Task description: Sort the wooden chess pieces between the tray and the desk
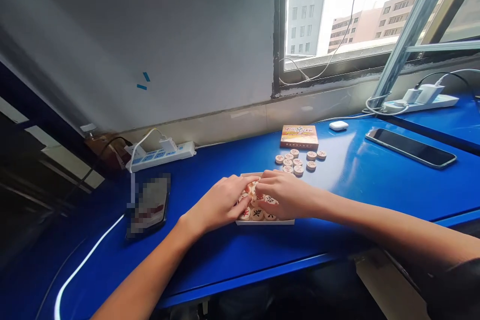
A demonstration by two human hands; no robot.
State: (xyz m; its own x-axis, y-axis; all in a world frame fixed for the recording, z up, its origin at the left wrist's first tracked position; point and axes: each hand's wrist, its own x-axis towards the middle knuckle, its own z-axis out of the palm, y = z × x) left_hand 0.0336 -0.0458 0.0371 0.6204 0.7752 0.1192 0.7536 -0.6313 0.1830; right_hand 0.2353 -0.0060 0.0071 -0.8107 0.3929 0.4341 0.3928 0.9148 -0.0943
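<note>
A shallow white box [266, 222] holds several round wooden Chinese chess pieces [257, 214] with red or black characters. My left hand [223, 199] lies over the box's left side, thumb and index finger apart, fingertips touching the pieces. From the right, my right hand [288, 192] reaches over the same box. Its fingers are bent down onto the pieces, with the thumb apart from them. I see no piece lifted in either hand, though the hands hide part of the box. Behind the box, several loose Chinese chess pieces [298, 170] lie on the blue table [221, 260].
An orange printed box lid [299, 136] stands behind the loose pieces. A white earbud case [338, 125] and a phone [410, 147] are at right. Another phone [150, 205], partly blurred, lies left. Power strips [165, 155] with cables run along the wall.
</note>
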